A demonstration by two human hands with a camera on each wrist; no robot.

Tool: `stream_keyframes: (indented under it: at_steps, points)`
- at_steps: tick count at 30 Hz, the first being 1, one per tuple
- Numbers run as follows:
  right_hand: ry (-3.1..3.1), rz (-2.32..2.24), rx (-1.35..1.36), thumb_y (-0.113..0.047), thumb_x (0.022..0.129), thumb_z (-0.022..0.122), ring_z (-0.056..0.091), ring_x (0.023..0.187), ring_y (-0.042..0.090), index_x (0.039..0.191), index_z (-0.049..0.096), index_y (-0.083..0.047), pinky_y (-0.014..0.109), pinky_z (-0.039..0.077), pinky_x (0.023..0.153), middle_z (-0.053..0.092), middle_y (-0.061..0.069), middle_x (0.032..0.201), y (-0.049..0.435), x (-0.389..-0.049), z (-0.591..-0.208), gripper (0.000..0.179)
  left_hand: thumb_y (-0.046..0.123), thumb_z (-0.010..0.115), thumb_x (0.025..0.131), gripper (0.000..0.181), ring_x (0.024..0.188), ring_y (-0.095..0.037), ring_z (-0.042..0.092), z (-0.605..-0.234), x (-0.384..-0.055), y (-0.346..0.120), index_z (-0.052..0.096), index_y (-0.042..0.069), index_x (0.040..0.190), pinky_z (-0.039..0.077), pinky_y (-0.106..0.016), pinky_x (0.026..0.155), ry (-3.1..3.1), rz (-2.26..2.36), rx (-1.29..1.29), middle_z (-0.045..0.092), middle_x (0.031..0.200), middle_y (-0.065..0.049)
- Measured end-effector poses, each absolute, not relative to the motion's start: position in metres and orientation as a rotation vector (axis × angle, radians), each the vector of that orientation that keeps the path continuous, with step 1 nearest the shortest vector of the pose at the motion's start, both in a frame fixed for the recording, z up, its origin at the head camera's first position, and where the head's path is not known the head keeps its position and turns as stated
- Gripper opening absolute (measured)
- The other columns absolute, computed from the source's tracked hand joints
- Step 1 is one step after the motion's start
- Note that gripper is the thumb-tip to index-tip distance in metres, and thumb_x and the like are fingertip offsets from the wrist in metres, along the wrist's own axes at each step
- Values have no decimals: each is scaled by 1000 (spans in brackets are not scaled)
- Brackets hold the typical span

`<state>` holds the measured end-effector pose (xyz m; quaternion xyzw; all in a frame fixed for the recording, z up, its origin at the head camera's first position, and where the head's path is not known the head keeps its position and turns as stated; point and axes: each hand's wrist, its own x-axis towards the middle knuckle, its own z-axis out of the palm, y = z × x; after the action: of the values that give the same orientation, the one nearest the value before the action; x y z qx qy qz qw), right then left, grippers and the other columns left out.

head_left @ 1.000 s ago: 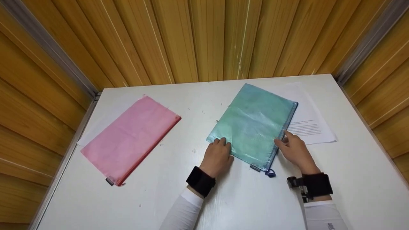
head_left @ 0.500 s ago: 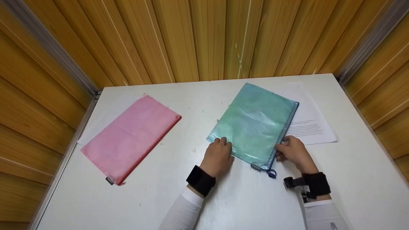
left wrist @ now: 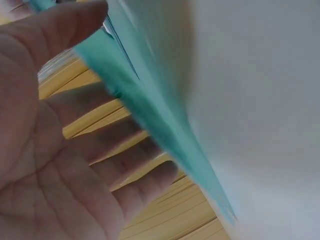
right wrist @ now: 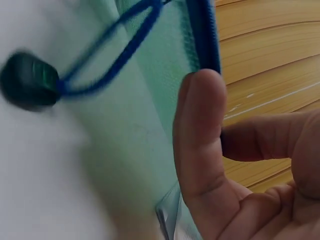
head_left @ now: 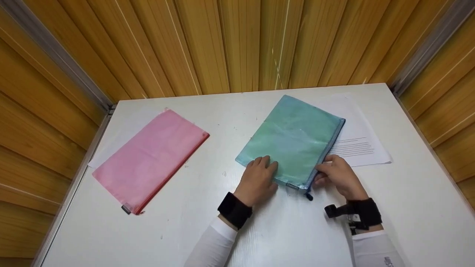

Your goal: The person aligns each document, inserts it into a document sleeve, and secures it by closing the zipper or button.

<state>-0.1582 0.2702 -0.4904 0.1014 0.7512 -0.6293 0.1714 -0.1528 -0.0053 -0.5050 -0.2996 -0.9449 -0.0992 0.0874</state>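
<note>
A green mesh zip pouch (head_left: 293, 137) with a blue zipped edge lies slanted on the table, right of centre. My left hand (head_left: 256, 181) rests on its near edge, its fingers fairly straight over the top face; in the left wrist view the thumb (left wrist: 75, 27) is apart from these fingers. My right hand (head_left: 339, 176) pinches the blue zipped edge between thumb and fingers close to the near corner, and that edge looks slightly raised. From this corner hangs a blue cord loop (right wrist: 112, 70) with a dark end piece (right wrist: 30, 80).
Printed white paper sheets (head_left: 362, 148) lie partly under the green pouch. At left, a pink zip pouch (head_left: 152, 159) with a red zipped edge partly covers more white paper (head_left: 111, 152). Wood-patterned panels (head_left: 241, 44) stand around the white table (head_left: 178, 237).
My right hand has slid toward the near corner and now pinches the zipped edge. My left hand has shifted slightly rightward and farther onto the pouch. The pouch's near corner has moved a little.
</note>
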Motion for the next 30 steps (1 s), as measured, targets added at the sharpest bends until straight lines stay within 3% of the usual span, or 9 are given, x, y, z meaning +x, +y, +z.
stream_keyframes:
  at_steps: [4, 9, 15, 23, 30]
  points:
    - [2075, -1847, 252, 0, 109, 53, 73, 66, 8, 144, 31, 19, 26, 65, 66, 77, 1, 81, 268, -159, -484, 45, 13, 80, 97, 42, 130, -29, 71, -504, -154, -2, 69, 9, 138, 59, -43, 109, -2785, -306, -885, 72, 136, -13]
    - [2040, -1870, 197, 2, 108, 52, 71, 63, 6, 151, 24, 23, 24, 64, 64, 76, -3, 78, 263, -158, -476, 55, 6, 72, 102, 39, 134, -26, 70, -502, -154, 1, 71, 12, 141, 59, -42, 110, -2763, -341, -913, 74, 139, -11]
    - [2051, -1861, 244, -5, 111, 52, 71, 64, 7, 150, 29, 21, 24, 63, 64, 74, -2, 80, 264, -156, -474, 52, 6, 60, 110, 36, 137, -25, 69, -496, -153, 2, 72, 13, 143, 58, -42, 112, -2779, -379, -964, 73, 143, -11]
    - [2013, -1945, 344, -10, 116, 48, 73, 77, 8, 153, 32, 24, 24, 64, 71, 74, -1, 91, 267, -159, -482, 52, 2, 58, 110, 38, 139, -26, 69, -490, -152, -3, 71, 11, 145, 60, -44, 109, -2813, -371, -1011, 73, 145, -13]
    - [1973, -2008, 328, -2, 113, 50, 72, 74, 7, 155, 28, 26, 23, 63, 69, 76, 0, 89, 263, -159, -483, 55, -2, 60, 108, 39, 136, -28, 71, -487, -151, -7, 71, 9, 143, 61, -45, 109, -2809, -441, -1017, 74, 143, -15]
